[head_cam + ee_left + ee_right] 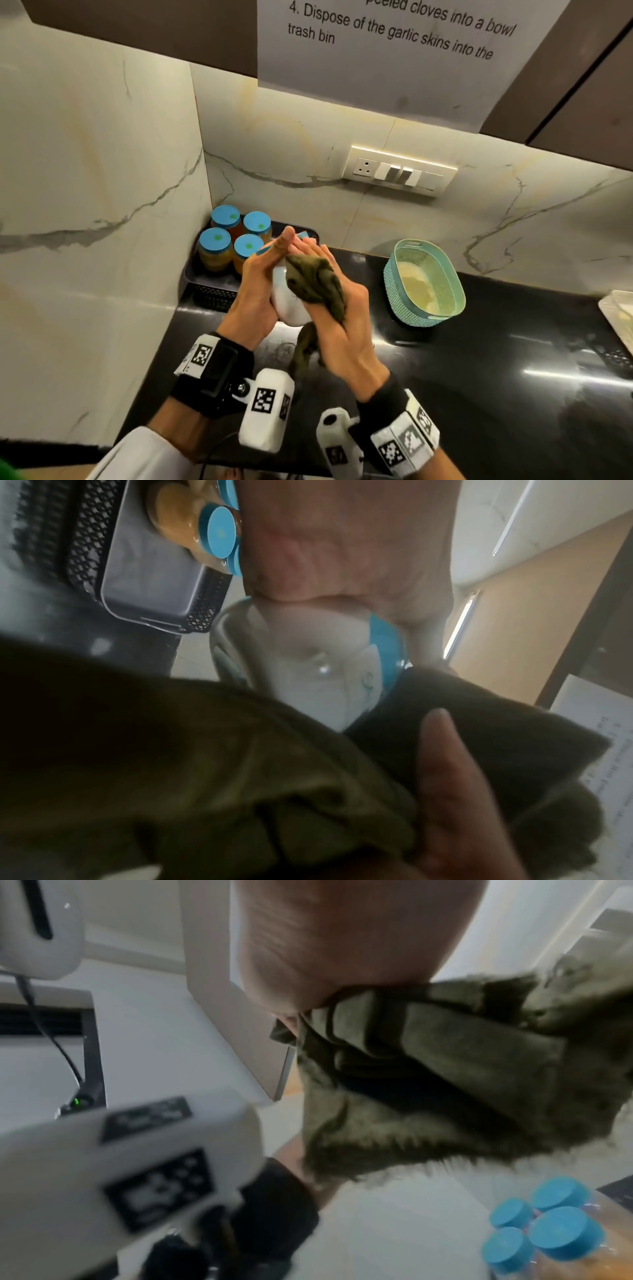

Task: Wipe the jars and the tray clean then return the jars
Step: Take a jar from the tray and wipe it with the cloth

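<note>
My left hand (262,281) grips a glass jar (289,310) with white contents and a blue lid, held tilted above the black counter. My right hand (346,308) holds a bunched olive-green cloth (317,279) and presses it against the jar's side. The left wrist view shows the jar (325,669) with the cloth (205,777) over its lower part. In the right wrist view the cloth (428,1069) hangs bunched from the palm. Several blue-lidded jars (233,236) of yellow and orange contents stand in a dark mesh tray (212,294) in the back left corner, just behind my hands.
A teal mesh basket (424,281) with pale contents sits on the counter (479,359) to the right. A white container (620,311) shows at the right edge. Marble walls close the left and back; a switch plate (400,169) and a printed sheet (394,51) hang above.
</note>
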`<move>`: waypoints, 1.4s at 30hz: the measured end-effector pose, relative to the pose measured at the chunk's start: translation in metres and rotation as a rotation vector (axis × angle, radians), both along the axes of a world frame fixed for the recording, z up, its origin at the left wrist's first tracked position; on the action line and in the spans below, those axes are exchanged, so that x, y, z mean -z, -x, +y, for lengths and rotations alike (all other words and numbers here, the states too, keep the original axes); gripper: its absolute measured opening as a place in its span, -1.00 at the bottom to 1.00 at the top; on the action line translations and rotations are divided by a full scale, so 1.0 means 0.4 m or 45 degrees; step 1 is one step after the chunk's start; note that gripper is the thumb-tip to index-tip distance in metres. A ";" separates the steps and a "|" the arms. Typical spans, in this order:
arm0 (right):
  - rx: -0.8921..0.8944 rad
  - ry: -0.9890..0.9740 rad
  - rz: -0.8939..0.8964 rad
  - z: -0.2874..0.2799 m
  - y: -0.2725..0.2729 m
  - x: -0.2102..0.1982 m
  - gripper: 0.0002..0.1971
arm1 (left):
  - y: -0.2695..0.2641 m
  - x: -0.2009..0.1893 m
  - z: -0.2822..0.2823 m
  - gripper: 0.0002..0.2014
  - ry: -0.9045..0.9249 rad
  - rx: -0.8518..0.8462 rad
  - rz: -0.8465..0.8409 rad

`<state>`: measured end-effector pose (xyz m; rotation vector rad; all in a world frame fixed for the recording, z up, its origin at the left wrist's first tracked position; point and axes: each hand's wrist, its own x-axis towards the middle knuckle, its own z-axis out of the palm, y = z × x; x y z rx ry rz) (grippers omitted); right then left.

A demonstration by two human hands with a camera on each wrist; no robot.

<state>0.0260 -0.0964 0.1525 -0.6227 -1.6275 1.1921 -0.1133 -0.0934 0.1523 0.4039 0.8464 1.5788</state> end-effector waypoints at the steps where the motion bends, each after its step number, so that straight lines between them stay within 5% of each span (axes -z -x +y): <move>1: -0.001 0.019 0.007 0.013 -0.003 0.003 -0.52 | -0.007 -0.002 -0.001 0.23 0.014 -0.002 -0.005; 4: 0.098 0.136 -0.036 0.049 -0.006 -0.004 -0.67 | -0.024 0.001 0.000 0.21 -0.007 -0.061 0.093; 10: 0.069 -0.258 -0.321 0.000 -0.025 0.031 -0.29 | -0.022 -0.031 0.004 0.02 0.056 -0.100 0.112; 14: 0.070 -0.055 -0.180 0.006 -0.020 0.034 -0.14 | -0.055 -0.031 -0.008 -0.25 0.149 -0.152 0.208; 16: 0.082 0.072 -0.080 0.011 -0.030 0.027 -0.12 | -0.042 -0.025 -0.010 -0.22 0.125 -0.112 0.269; 23: -0.167 0.606 0.234 0.038 -0.049 -0.036 -0.39 | 0.017 -0.046 -0.022 -0.16 -0.096 0.329 0.129; 25: -0.066 0.580 0.268 0.020 -0.030 -0.035 -0.44 | 0.005 -0.061 -0.008 -0.04 -0.086 0.292 0.129; 31: 0.144 0.231 0.235 -0.021 0.013 -0.038 -0.40 | 0.020 -0.060 -0.005 -0.17 -0.163 0.287 0.043; 34: 0.125 -0.010 0.204 -0.014 0.012 -0.043 -0.51 | 0.016 -0.061 -0.007 0.01 -0.135 0.264 -0.034; 39: 0.028 0.513 0.393 0.044 -0.003 -0.064 -0.65 | 0.004 -0.061 0.002 -0.40 -0.188 0.214 0.140; 42: 0.076 0.392 0.336 0.019 0.005 -0.076 -0.64 | 0.012 -0.060 0.009 -0.30 -0.201 0.227 0.080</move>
